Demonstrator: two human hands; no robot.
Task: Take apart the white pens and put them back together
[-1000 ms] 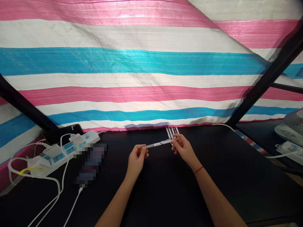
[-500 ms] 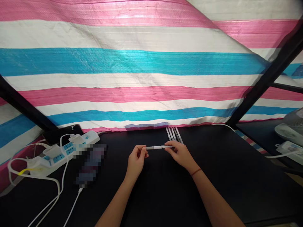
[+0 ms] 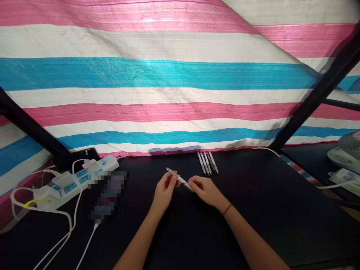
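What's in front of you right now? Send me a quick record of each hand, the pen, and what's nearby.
Left hand: holding a white pen
Right hand: at the pen's lower end, grip unclear
Nearby: row of pens lying on the black table
Further off: white power strip on the table's left side
Behind: striped tarp

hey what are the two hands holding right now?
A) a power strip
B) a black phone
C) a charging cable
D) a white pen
D. The white pen is pinched in the left hand, and its lower end sits in the fingertips of the right hand.
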